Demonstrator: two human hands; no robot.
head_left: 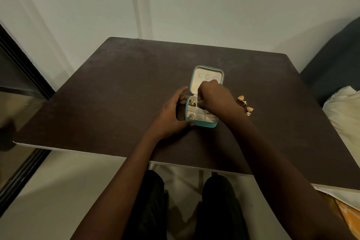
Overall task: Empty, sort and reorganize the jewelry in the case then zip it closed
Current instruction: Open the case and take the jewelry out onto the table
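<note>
Right hand (212, 96) curled over open case (202, 122); left hand (172, 112) braces side.

You have a single wide-angle view from your own head, looking forward and steeply down over the dark brown rectangular tabletop (120, 87) toward the pale wall behind it, near enough that both forearms reach in from the bottom edge and your knees show under the table's near edge.
</note>
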